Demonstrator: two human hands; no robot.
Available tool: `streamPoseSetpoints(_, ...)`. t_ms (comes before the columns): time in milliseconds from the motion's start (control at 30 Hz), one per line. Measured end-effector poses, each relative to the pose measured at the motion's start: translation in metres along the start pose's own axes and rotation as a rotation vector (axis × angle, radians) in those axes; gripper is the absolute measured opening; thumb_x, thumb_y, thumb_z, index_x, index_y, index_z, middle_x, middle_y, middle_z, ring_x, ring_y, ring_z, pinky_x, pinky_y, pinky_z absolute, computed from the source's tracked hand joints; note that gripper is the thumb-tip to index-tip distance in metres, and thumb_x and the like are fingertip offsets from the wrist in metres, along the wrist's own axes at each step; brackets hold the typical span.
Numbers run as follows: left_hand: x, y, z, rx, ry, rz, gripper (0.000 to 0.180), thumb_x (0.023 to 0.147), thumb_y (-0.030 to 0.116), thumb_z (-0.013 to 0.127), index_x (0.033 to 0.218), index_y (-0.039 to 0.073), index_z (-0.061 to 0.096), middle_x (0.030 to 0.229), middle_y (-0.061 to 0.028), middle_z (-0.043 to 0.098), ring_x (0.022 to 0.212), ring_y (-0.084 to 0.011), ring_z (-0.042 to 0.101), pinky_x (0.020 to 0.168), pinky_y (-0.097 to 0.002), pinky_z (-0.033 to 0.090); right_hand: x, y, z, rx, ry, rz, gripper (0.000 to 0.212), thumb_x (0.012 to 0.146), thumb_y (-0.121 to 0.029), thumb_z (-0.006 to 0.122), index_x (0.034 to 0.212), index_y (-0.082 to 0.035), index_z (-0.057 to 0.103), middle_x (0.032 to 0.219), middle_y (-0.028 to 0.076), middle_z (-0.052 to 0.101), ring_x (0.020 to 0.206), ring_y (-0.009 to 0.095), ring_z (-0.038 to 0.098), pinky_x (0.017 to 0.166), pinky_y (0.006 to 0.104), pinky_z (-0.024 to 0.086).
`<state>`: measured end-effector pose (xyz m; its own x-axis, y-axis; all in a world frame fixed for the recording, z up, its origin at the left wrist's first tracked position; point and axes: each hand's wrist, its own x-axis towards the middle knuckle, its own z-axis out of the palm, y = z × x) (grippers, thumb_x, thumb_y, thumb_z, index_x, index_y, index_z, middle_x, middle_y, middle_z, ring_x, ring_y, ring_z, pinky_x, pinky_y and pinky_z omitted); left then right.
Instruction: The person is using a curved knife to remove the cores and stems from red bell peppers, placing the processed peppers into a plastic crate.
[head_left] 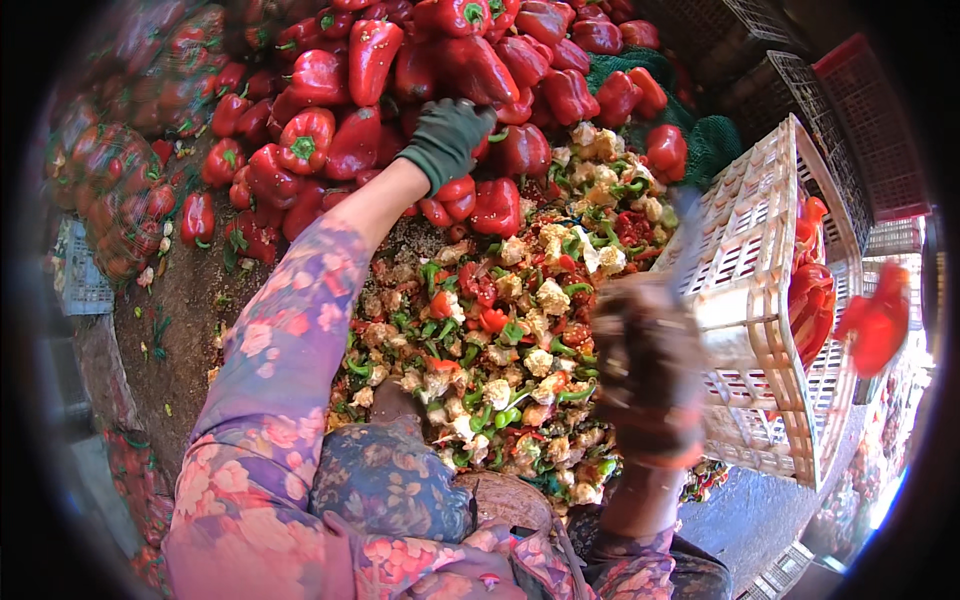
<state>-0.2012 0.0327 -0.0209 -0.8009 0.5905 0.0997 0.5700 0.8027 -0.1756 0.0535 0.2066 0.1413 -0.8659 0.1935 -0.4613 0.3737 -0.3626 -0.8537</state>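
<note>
My left hand (447, 143), in a dark green glove, reaches into a heap of red bell peppers (373, 60). Its fingers curl over a red bell pepper at the heap's near side, and the glove hides most of that pepper. My right hand (650, 370), in a dark, stained glove, is smeared by motion beside the crate. It looks closed, with a thin grey streak, apparently a knife blade (688, 240), rising from it. A blurred red bell pepper (877, 318) hangs in the air past the crate's right side, touching neither hand.
A tilted white plastic crate (735, 270) at right holds red pepper pieces (810, 300). Cut pepper cores (550, 297) with green stems cover the ground before me. Net sacks of peppers (110, 195) lie at left. Green netting (708, 145) and dark crates (815, 100) stand behind.
</note>
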Motion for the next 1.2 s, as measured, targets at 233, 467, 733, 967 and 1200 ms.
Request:
streamPoseSetpoints(233, -0.092, 0.043, -0.019, -1.684, 0.241, -0.027, 0.079, 0.063, 0.023, 0.080, 0.130, 0.003, 0.043, 0.123, -0.0069, 0.050, 0.114, -0.0162, 0.048, 0.101, -0.0312, 0.038, 0.072, 0.105, -0.003, -0.461, -0.105, -0.235, 0.013, 0.091, -0.011, 0.054, 0.093, 0.001, 0.060, 0.066, -0.002, 0.053, 0.060, 0.004, 0.046, 0.052, 0.0202, 0.039)
streamPoseSetpoints(467, -0.118, 0.068, -0.052, -2.221, 0.198, -0.375, 0.061, 0.067, 0.014, 0.072, 0.123, 0.004, 0.049, 0.115, -0.0061, 0.057, 0.106, -0.0188, 0.055, 0.096, -0.0347, 0.043, 0.055, 0.166, -0.012, -1.004, -0.121, -0.246, 0.023, 0.086, -0.023, 0.060, 0.101, -0.006, 0.062, 0.076, 0.020, 0.064, 0.072, 0.035, 0.063, 0.063, 0.0411, 0.049)
streamPoseSetpoints(733, -0.123, 0.061, -0.063, -2.409, 0.266, -0.350, 0.048, 0.075, 0.022, 0.068, 0.116, 0.005, 0.051, 0.106, -0.0028, 0.056, 0.099, -0.0138, 0.054, 0.093, -0.0322, 0.043, 0.023, 0.115, -0.042, -0.912, -0.216, -0.105, 0.029, 0.076, -0.029, 0.075, 0.089, -0.003, 0.068, 0.074, 0.012, 0.065, 0.065, 0.019, 0.062, 0.060, 0.0310, 0.048)
streamPoseSetpoints(967, -0.151, 0.101, -0.069, -2.375, 0.042, -0.125, 0.063, 0.071, 0.027, 0.079, 0.121, 0.007, 0.048, 0.119, -0.0067, 0.052, 0.101, -0.0167, 0.054, 0.090, -0.0330, 0.047, 0.060, 0.092, -0.017, -0.202, -0.164, -0.214, 0.044, 0.068, -0.015, 0.082, 0.106, -0.003, 0.063, 0.090, 0.006, 0.068, 0.078, 0.012, 0.062, 0.069, 0.0277, 0.051)
streamPoseSetpoints(1200, -0.157, 0.093, -0.064, -2.226, -0.174, -0.318, 0.056, 0.078, 0.024, 0.072, 0.123, 0.001, 0.047, 0.115, -0.0083, 0.057, 0.105, -0.0181, 0.056, 0.096, -0.0344, 0.043, 0.049, 0.102, -0.015, 0.227, -0.279, 0.026, 0.038, 0.069, -0.001, 0.074, 0.105, 0.000, 0.062, 0.092, 0.006, 0.068, 0.081, 0.016, 0.065, 0.074, 0.0316, 0.053)
